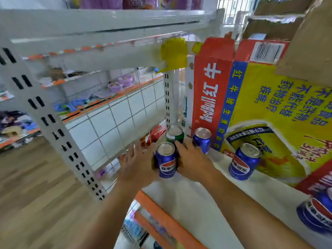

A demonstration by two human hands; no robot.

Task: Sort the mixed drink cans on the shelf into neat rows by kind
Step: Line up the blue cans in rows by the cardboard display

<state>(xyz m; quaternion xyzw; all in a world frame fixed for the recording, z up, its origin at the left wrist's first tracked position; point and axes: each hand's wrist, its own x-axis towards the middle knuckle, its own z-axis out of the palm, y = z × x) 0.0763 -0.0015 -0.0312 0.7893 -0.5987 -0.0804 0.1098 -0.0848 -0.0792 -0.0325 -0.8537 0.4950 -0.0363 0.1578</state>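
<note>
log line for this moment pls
left hand open beside blue can | right hand open on its other side | green can behind | more blue cans to the right

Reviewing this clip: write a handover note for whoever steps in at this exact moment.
Left hand: open, fingers spread, beside the front blue can.
Right hand: fingers fairly straight, against that can's other side, fingertips near the green can just behind it.
Second blue can stands by the red carton, third blue can before the yellow carton, fourth blue can at the frame's right edge.
Done: no row formed on the shelf yet.
Left: line up the scattered blue cans, green kept apart.
</note>
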